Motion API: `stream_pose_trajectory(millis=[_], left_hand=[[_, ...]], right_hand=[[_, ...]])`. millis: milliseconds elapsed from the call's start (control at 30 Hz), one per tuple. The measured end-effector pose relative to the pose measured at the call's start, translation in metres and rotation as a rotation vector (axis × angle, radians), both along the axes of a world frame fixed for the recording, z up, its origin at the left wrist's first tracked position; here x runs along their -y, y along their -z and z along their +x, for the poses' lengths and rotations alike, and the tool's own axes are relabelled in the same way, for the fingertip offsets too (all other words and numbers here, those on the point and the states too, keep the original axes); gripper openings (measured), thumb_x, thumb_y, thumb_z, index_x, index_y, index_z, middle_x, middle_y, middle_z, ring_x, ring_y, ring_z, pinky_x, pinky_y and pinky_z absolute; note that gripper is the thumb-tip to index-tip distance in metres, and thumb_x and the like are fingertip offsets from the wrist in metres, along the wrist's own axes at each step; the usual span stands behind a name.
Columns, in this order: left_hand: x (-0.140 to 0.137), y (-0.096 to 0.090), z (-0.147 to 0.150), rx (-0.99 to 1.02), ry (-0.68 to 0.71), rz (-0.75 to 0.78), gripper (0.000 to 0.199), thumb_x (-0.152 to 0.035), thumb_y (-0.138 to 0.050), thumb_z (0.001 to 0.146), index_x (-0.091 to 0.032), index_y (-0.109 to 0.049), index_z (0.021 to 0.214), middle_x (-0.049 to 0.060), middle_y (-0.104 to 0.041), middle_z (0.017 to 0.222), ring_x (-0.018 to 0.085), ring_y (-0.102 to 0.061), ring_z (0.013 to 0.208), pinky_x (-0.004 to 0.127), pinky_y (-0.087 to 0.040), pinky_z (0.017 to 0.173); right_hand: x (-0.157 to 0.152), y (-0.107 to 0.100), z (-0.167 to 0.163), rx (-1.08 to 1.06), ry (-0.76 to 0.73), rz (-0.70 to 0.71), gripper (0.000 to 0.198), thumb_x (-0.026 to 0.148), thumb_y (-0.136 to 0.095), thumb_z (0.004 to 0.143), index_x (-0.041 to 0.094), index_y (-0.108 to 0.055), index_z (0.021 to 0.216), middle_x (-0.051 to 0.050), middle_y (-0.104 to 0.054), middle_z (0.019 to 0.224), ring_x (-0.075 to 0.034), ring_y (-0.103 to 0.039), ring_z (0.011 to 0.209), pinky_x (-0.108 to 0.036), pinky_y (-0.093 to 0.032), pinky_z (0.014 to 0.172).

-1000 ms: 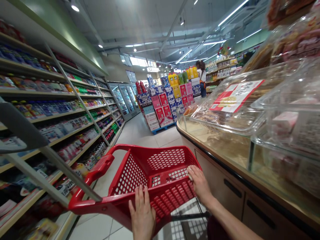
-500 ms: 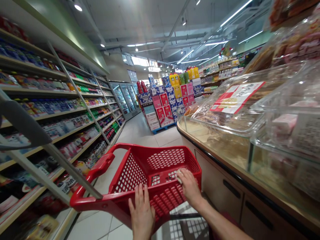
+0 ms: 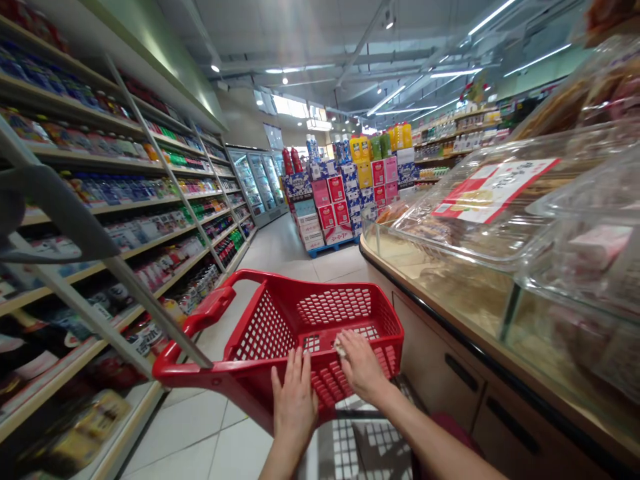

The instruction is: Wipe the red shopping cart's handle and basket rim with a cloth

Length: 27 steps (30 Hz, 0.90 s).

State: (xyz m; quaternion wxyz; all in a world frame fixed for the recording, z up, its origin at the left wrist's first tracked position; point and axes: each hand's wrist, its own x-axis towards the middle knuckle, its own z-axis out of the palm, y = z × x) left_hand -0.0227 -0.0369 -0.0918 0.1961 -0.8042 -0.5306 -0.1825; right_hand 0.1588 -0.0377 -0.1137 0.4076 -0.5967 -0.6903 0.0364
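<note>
Head view: slides white wad, pinched in right hand, leftward along near rim of red cart, closer to left hand, laid flat there, unclenched; apparently covers another stretch.

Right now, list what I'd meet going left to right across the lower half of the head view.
Yellow packages, left grip, crumpled white wad, right grip, black cabinet handles. The red basket overlaps both grips, so it has no clear place.

left hand | fingers extended | right hand | fingers bent, seemingly closed
</note>
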Motion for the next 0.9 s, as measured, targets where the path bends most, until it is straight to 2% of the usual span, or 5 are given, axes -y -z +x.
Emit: stream_pose_trajectory(millis=[200, 333, 433, 633, 900], left_hand=[[-0.008, -0.010, 0.068, 0.039, 0.351, -0.190, 0.058, -0.024, -0.043, 0.075, -0.012, -0.029, 0.129, 0.012, -0.040, 0.131, 0.022, -0.035, 0.121, 0.044, -0.025, 0.101], [-0.018, -0.005, 0.092, 0.057, 0.336, -0.162, 0.033, -0.021, -0.043, 0.078, -0.016, -0.051, 0.110, 0.009, -0.057, 0.110, 0.021, -0.049, 0.103, 0.038, -0.039, 0.089], [-0.029, -0.003, 0.068, 0.043, 0.344, -0.143, 0.022, -0.017, -0.040, 0.081, -0.020, -0.056, 0.096, 0.005, -0.061, 0.097, 0.017, -0.054, 0.089, 0.034, -0.045, 0.079], [-0.041, -0.006, -0.023, 0.012, 0.322, 0.096, 0.031, -0.008, -0.035, 0.080, -0.017, -0.055, 0.101, 0.009, -0.057, 0.110, 0.019, -0.050, 0.104, 0.038, -0.042, 0.089], [-0.035, 0.005, 0.018, -0.066, 0.385, 0.096, 0.028, -0.019, -0.035, 0.085, -0.018, -0.056, 0.103, 0.008, -0.060, 0.110, 0.018, -0.052, 0.105, 0.035, -0.043, 0.090]], right_hand=[[0.001, -0.014, -0.001, -0.305, -0.072, -0.137, 0.051, 0.037, -0.018, 0.089, 0.016, -0.020, 0.135, -0.011, -0.046, 0.127, -0.018, -0.044, 0.115, -0.038, -0.037, 0.093], [0.004, 0.000, 0.025, -0.143, -0.016, -0.074, 0.049, 0.040, -0.026, 0.088, 0.020, -0.026, 0.133, -0.009, -0.050, 0.123, -0.021, -0.045, 0.113, -0.044, -0.030, 0.097], [0.005, 0.016, 0.039, -0.009, -0.008, 0.037, 0.041, 0.034, -0.030, 0.087, 0.022, -0.038, 0.126, -0.006, -0.061, 0.104, -0.019, -0.055, 0.096, -0.045, -0.032, 0.092], [0.006, 0.027, 0.044, -0.058, 0.082, 0.167, 0.035, 0.029, -0.031, 0.086, 0.016, -0.053, 0.110, -0.007, -0.063, 0.088, -0.018, -0.056, 0.079, -0.037, -0.040, 0.077], [0.001, 0.022, 0.048, -0.100, 0.035, 0.088, 0.033, 0.028, -0.036, 0.082, 0.018, -0.052, 0.109, -0.005, -0.064, 0.088, -0.018, -0.057, 0.079, -0.036, -0.041, 0.078]])
